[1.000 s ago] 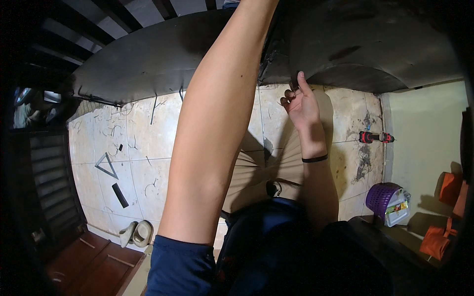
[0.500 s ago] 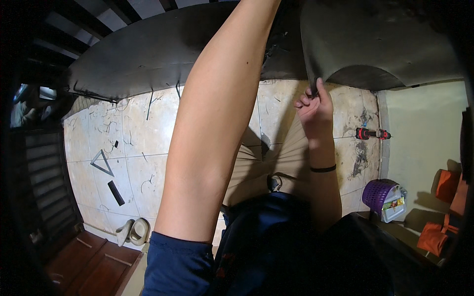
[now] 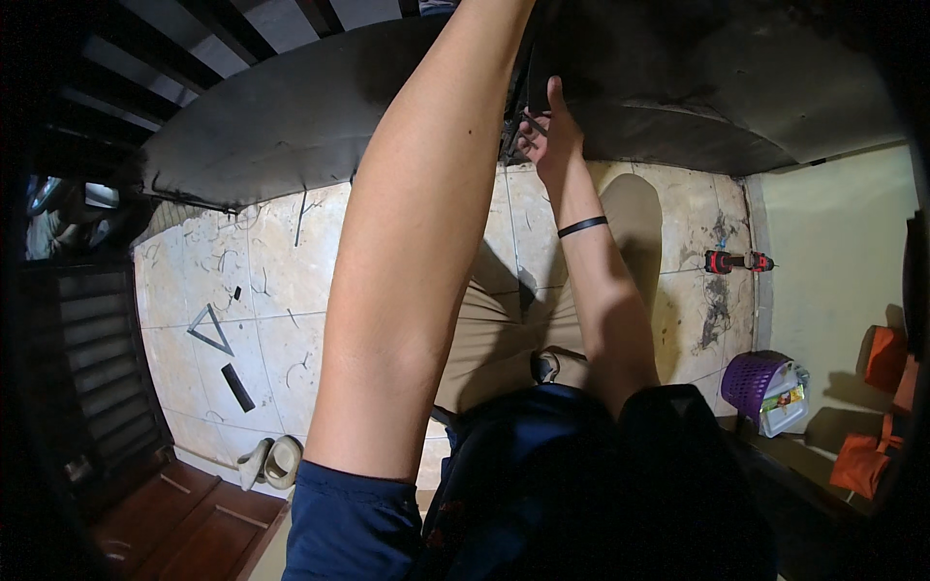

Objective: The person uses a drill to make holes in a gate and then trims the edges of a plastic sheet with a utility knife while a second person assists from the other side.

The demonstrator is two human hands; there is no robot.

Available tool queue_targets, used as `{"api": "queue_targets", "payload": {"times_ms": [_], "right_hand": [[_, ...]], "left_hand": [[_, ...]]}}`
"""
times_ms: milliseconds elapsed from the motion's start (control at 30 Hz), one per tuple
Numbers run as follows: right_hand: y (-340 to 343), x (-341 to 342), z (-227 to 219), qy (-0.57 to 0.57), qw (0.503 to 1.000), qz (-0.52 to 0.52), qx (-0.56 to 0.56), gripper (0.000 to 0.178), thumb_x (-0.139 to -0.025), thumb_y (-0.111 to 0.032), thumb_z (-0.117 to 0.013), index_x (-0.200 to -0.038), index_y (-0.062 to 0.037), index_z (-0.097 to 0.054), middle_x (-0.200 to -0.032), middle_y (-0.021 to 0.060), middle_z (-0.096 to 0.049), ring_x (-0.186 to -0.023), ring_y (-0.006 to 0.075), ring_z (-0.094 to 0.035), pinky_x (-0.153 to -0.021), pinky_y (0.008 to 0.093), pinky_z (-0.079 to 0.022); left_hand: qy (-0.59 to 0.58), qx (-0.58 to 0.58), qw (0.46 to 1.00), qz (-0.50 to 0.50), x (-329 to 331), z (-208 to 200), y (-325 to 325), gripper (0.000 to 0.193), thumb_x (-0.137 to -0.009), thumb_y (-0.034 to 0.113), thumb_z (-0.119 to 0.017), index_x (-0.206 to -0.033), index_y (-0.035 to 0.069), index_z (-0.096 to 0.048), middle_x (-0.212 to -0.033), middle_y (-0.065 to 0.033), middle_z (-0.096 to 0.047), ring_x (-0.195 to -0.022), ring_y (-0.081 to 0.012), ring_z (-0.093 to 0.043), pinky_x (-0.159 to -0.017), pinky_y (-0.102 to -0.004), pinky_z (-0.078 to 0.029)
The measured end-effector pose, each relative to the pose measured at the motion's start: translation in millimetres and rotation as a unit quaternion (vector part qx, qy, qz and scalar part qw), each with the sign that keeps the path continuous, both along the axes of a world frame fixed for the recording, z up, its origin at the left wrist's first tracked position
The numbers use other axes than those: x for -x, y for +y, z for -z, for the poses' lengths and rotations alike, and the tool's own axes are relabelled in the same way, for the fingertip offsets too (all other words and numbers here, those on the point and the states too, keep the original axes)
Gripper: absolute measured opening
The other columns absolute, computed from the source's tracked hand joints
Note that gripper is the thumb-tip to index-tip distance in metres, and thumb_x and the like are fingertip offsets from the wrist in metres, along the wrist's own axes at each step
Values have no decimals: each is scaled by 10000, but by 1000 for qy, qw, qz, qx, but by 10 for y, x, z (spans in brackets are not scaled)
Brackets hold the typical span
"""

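My left arm [image 3: 417, 223] reaches up past the top edge of the head view, so my left hand is out of sight. My right hand [image 3: 552, 140] is at the gap between two black sheet-covered panels, thumb pointing up and fingers curled. Thin dark strips cross those fingers; whether they are loose pieces or the sheet's edge, I cannot tell. To the left of the gap stretches the left black panel [image 3: 262, 116]. On the other side lies the right black panel [image 3: 678, 73], its lower part sagging in a curved fold.
A red and black cordless drill [image 3: 738, 261] lies by the wall at right, above a purple basket [image 3: 756, 382]. Orange bags [image 3: 862, 460] are at far right. On the tiled floor at left are a triangular frame [image 3: 211, 331], a black strip [image 3: 237, 387] and clogs [image 3: 281, 460].
My right hand has let go of the hanging corner of the black sheet and moved up and left to the gap. That flap now lies back against the right panel.
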State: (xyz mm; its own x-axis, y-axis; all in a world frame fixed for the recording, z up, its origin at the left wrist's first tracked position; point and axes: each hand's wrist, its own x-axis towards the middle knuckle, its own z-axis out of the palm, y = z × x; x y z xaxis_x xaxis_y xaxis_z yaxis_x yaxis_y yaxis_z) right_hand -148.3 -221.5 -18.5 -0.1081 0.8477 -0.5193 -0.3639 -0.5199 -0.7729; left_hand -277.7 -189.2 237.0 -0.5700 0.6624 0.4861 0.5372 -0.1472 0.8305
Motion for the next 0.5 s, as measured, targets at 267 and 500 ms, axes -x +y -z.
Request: {"api": "queue_targets", "payload": {"times_ms": [267, 500], "right_hand": [[-27, -1, -58, -15, 1000, 11, -6, 894, -787, -762, -872, -1215, -51, -540, -1062, 78, -617, -807, 180, -611, -675, 352, -497], [-20, -25, -131, -16, 1000, 2, 9, 838, -801, -715, -892, -1278, -78, -632, -1057, 29, -653, -800, 156, -613, -678, 339, -508]], "left_hand": [[5, -6, 1000, 1, -18, 0, 3, 1052, -670, 796, -874, -1056, -176, -765, -1103, -400, -749, -1113, -486, -755, -982, -512, -587], [25, -18, 1000, 4, 1, -17, 18, 949, -697, 799, -862, -907, -124, -796, -932, -364, -767, -990, -470, -785, -897, -509, -599]]}}
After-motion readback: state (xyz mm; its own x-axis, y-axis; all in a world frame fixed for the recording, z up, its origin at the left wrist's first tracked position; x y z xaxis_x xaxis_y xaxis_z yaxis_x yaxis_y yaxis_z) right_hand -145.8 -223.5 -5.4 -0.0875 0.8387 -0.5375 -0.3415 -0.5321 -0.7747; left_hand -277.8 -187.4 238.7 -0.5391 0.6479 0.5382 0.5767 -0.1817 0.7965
